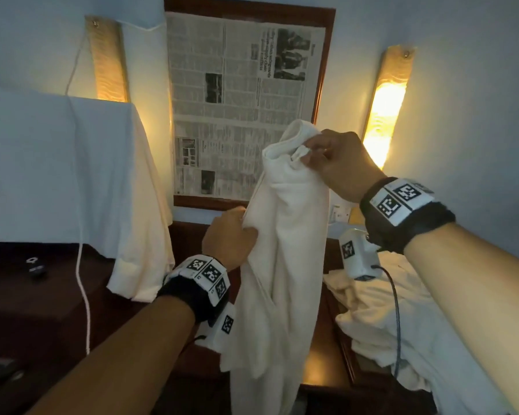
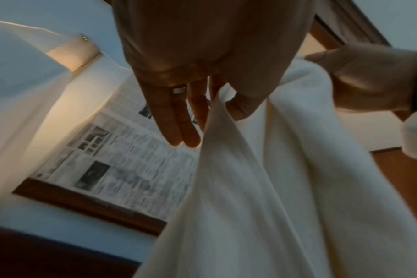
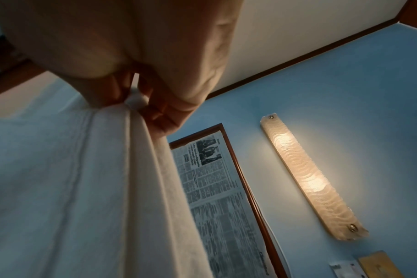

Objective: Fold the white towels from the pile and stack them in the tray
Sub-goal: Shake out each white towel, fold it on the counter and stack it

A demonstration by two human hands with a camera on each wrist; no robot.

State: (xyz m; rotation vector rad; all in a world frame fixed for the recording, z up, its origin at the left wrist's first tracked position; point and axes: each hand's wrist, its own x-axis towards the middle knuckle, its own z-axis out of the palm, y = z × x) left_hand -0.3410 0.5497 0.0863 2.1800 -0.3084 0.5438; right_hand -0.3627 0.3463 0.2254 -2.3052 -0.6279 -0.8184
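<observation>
A white towel [image 1: 282, 265] hangs lengthwise in front of me, bunched at its top. My right hand [image 1: 310, 152] is raised and pinches that bunched top corner; the right wrist view shows the fingers [image 3: 160, 112] curled round the fabric [image 3: 71, 188]. Lower down, my left hand [image 1: 243, 232] holds the towel's left edge, thumb on the front. In the left wrist view the edge [image 2: 262, 188] runs between the thumb and the straight fingers [image 2: 176, 122], with my right hand [image 2: 357, 75] above. A pile of white towels [image 1: 381, 319] lies crumpled at the right.
A framed newspaper [image 1: 243, 100] hangs on the blue wall between two lit wall lamps [image 1: 384, 109]. A white cloth [image 1: 57, 163] drapes a tall object at the left, with a white cord [image 1: 83, 280] hanging beside it. A dark wooden surface [image 1: 321, 372] lies below the towel.
</observation>
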